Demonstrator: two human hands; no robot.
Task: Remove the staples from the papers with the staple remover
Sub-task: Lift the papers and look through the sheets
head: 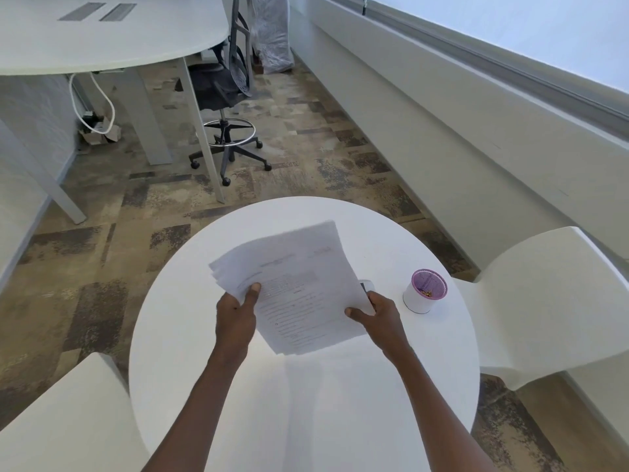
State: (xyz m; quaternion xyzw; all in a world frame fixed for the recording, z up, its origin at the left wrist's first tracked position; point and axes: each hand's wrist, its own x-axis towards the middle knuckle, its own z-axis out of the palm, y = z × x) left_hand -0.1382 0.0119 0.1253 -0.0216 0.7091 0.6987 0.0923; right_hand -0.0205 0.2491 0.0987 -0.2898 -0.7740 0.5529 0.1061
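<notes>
One round white table [204,335] occupies the centre of the view. Two bare hands are present above it, set apart, each clamped on the same stack of printed papers [299,287]. The left hand [236,318] grips the stack's left edge, thumb on top. The right hand [381,316] grips the lower right corner, thumb on top, the other fingers under the sheets. The stack is lifted off the tabletop and tilted, its sheets fanned slightly at the left edge; the sheet count cannot be determined.

One small white-and-dark object [367,286] shows partly behind the stack's right edge, just beyond the right hand; whether it is the staple remover, and whether the hand touches it, cannot be told. No staples can be made out on the papers at this resolution.

One white cup with a purple inner rim [425,291] stands upright on the table to the right, near the right hand but apart from it; small items lie inside.

Two white chairs flank the table: one at lower left [68,420], one at right [544,301]. One dark swivel chair [228,90] stands beyond, by one large desk [112,32].
</notes>
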